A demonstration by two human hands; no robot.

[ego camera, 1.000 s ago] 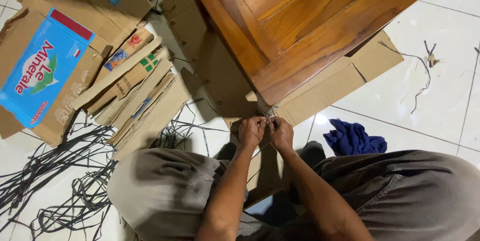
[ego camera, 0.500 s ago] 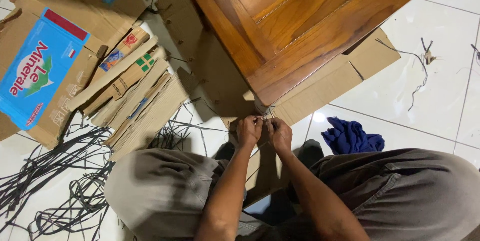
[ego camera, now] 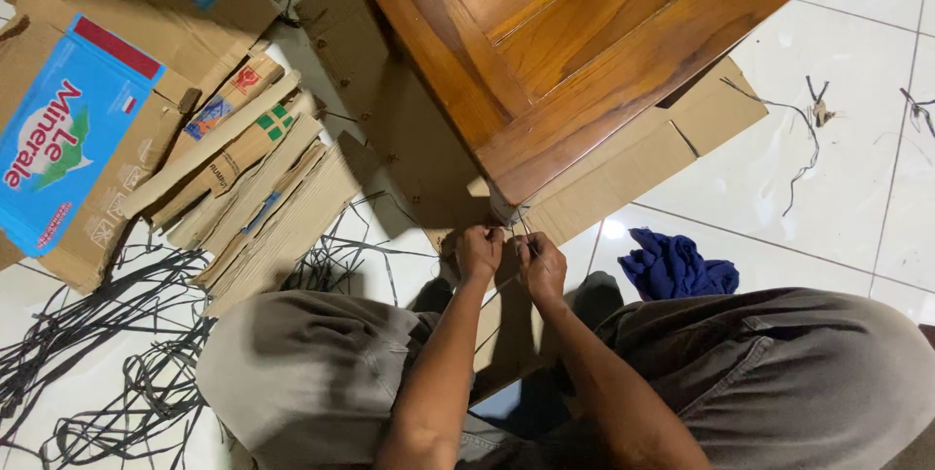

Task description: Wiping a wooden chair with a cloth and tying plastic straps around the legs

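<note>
I sit on the floor with knees spread. My left hand and my right hand are close together just below the corner of a brown wooden table. Both pinch a thin dark strap that runs up to the table leg at the corner. The strap's ends are partly hidden by my fingers. Flat cardboard lies under the table corner and under my hands.
Flattened cardboard boxes are piled at the left, one with a blue printed panel. Several loose black straps are tangled on the white tiled floor at lower left. A blue cloth lies right of my hands. Strap scraps lie farther right.
Both hands stay together at the table corner, with only small finger movement on the strap. The view has shifted slightly.
</note>
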